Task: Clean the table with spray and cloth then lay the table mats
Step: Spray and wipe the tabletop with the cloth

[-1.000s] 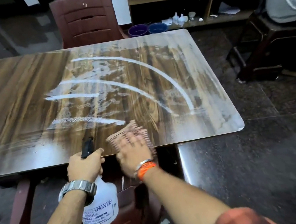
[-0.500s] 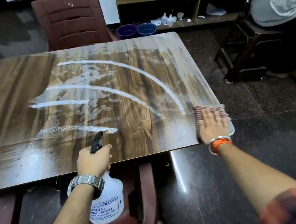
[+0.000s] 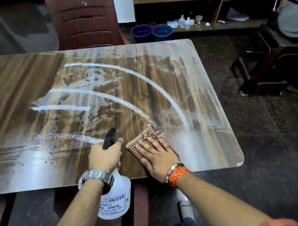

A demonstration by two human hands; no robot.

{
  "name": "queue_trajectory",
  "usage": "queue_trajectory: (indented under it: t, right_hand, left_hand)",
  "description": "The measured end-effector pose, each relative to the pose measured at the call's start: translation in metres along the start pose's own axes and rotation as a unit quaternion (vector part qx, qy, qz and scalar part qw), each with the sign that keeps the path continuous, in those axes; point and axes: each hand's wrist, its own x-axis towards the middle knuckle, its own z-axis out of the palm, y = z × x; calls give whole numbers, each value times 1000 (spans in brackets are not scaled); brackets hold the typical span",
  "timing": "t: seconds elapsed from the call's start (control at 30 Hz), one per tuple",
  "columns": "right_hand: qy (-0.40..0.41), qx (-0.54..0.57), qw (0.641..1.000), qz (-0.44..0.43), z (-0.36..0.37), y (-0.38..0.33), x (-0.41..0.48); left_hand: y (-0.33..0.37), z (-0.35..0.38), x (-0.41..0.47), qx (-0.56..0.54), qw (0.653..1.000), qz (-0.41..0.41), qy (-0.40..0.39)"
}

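My left hand grasps the spray bottle at the near edge of the desk, with its black nozzle over the wet wood. My right hand lies flat with straight fingers on the checked cloth, just right of the bottle.
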Motion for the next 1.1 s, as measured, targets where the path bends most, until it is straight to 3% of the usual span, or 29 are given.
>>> queue_trajectory:
  t: [0.27,0.43,0.53,0.67,0.77,0.87,0.97,1.03,1.1]
  right_hand:
    - [60,3,958,281,-23,124,43]
    - [42,49,944,323,-39,137,92]
    - [38,31,967,249,-33,107,128]
    - [0,12,1000,-1,-19,20,166]
    - [-63,-30,966,-250,-4,-58,153]
    - [-114,-52,924,-361,3,-97,150]
    - [-72,-35,916,-394,3,-88,186]
    - [-33,-49,952,-300,2,-64,230]
    - [-15,-67,987,-148,-3,-39,274]
  left_hand:
    - [36,36,16,-10,997,-31,74]
    - [35,30,23,-6,988,-79,131]
    - [29,19,26,-31,984,-113,138]
    - [18,-2,36,-38,972,-141,183]
    - [17,-18,45,-45,962,-148,226]
    - [17,-39,61,-38,956,-155,246]
    - [14,-59,80,-54,954,-165,244]
    - [9,-73,91,-63,954,-172,239]
    - [1,-85,100,-77,952,-173,242]
